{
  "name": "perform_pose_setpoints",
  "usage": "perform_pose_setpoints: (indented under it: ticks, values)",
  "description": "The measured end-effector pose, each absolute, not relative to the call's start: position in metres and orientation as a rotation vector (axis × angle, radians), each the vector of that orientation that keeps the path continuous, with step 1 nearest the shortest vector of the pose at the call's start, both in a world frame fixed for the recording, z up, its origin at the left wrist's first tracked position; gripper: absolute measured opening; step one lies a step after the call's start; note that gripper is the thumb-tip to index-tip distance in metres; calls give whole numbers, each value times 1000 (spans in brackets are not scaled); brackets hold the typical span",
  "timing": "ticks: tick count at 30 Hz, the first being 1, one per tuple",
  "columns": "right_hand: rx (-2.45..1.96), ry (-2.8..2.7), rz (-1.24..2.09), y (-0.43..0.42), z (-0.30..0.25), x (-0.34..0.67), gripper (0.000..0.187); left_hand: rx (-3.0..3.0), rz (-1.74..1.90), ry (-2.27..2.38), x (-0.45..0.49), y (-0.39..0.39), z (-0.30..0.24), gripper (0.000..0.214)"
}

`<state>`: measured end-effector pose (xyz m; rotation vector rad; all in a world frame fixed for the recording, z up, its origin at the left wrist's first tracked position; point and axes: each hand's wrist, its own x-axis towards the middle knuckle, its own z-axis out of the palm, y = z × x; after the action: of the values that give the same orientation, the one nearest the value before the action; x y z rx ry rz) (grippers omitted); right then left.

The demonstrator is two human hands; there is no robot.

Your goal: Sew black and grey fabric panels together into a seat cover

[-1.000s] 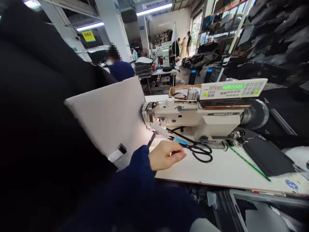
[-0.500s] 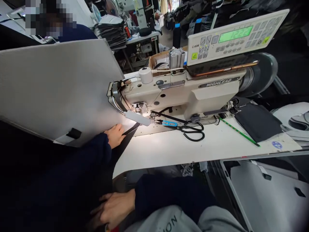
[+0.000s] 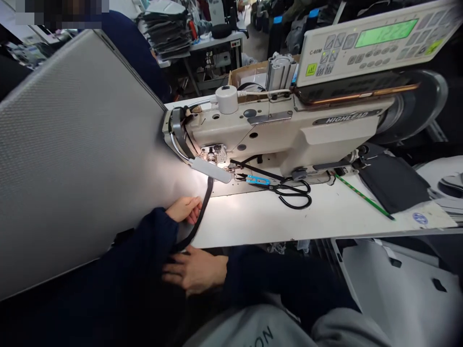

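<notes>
A large grey fabric panel (image 3: 90, 159) stretches from the left up to the sewing head. My left hand (image 3: 185, 209) has its fingers curled at the panel's edge, just in front of the needle area. From under the needle a black binding strip (image 3: 204, 207) curves down beside those fingertips. Below it, at the table's front edge, my right hand (image 3: 197, 271) lies palm down with fingers apart, near the strip's lower part and dark material. The sewing machine (image 3: 289, 125) carries a lit lamp; its needle is hidden behind the lamp arm.
Black scissors (image 3: 294, 193) and blue thread snips (image 3: 257, 180) lie on the white table (image 3: 246, 217). A green striped stick (image 3: 365, 197) and dark fabric (image 3: 394, 183) are to the right. A control panel (image 3: 376, 46) tops the machine. Another person's sleeve (image 3: 126, 48) shows behind the grey panel.
The grey panel has swung towards me, showing more of its face. My left hand has shifted right and its fingers curled. My right hand has risen to the strip, which now bows outwards.
</notes>
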<state>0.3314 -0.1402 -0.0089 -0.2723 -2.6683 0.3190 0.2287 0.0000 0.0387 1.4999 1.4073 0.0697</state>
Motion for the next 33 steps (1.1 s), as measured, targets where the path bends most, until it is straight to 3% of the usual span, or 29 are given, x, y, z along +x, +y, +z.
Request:
perform_pose_setpoints:
  ticks: [7, 14, 17, 20, 24, 29, 33]
  values:
    - [-417, -2666, 368, -130, -21, 273, 18, 1827, 204, 1575, 247, 7, 27, 38]
    - [-313, -2632, 500, -140, -1, 292, 18, 1936, 278, 1591, 215, 39, 40, 37]
    - [-301, -2628, 702, -157, 10, 331, 17, 2200, 409, 1668, 202, 38, 36, 33]
    - [-260, -2646, 807, -165, 20, 363, 15, 2605, 481, 1440, 197, 23, 24, 36]
    - [-300, -2685, 538, -148, 29, 384, 23, 2960, 189, 1110, 209, 6, 16, 41]
    - [-949, -2745, 14, -102, 29, 386, 62, 2876, -172, 1408, 240, 9, 29, 37]
    - [-1037, -2878, -314, -84, 31, 368, 41, 2945, -321, 1423, 257, 17, 46, 38]
